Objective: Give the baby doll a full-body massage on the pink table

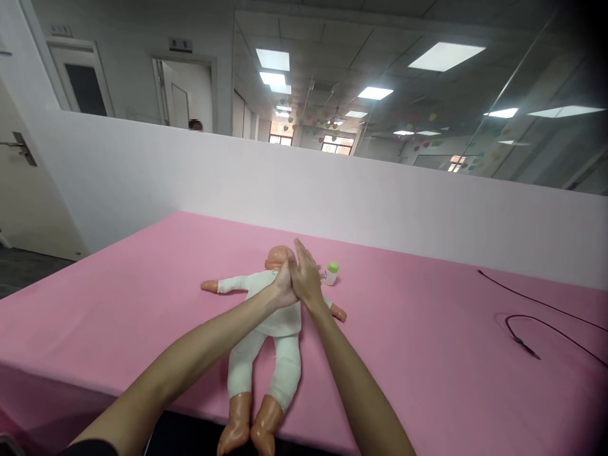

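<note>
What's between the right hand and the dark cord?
In the head view: the green-capped bottle and the doll's hand, then pink tabletop up to the cord.

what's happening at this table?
A person has the left hand and right hand together over the upper body of a doll in white clothes; whether they touch it is hard to tell. The doll lies on the pink table, feet toward the person. A white bottle with a green cap stands just right of the hands.
</note>
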Tool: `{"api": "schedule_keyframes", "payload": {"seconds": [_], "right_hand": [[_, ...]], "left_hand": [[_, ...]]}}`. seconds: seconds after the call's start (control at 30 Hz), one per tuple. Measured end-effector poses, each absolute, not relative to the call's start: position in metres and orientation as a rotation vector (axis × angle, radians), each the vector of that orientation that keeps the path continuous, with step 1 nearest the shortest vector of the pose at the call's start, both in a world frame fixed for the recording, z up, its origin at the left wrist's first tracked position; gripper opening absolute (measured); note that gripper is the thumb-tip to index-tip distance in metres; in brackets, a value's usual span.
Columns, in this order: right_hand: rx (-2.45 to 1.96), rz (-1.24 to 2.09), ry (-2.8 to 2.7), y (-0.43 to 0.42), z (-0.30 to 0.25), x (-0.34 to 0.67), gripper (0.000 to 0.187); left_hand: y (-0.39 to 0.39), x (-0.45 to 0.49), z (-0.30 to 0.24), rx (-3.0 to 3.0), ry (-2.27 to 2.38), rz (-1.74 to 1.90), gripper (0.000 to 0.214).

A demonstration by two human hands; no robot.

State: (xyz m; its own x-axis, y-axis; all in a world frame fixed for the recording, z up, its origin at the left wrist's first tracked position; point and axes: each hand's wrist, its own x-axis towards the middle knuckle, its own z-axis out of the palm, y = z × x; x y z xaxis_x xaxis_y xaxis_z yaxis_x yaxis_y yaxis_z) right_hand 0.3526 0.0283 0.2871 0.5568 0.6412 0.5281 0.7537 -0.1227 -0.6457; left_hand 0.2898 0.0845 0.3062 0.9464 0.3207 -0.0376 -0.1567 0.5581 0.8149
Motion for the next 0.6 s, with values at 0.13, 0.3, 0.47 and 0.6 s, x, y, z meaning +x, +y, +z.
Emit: {"api": "schedule_keyframes", "payload": {"seconds": [0.13,0.3,0.47,0.6], "right_hand": [[-1.731,-0.055,-1.110,0.028,0.281,0.312,0.079],[-1.727,-0.285,-1.461,0.043,0.284,0.262,0.085],[-1.813,-0.200,-1.113,0.050,0.303,0.280,0.078],[-1.744,-0.121,-1.243,0.040,0.276,0.272,0.071]], "left_hand": [[0.098,0.252,0.313,0.955,0.022,0.431,0.081],[0.081,0.243,0.306,0.978,0.170,0.733,0.069],[0.095,0.232,0.301,1.031,0.063,0.522,0.084],[0.130,0.238,0.291,1.152,0.047,0.678,0.083]]}}
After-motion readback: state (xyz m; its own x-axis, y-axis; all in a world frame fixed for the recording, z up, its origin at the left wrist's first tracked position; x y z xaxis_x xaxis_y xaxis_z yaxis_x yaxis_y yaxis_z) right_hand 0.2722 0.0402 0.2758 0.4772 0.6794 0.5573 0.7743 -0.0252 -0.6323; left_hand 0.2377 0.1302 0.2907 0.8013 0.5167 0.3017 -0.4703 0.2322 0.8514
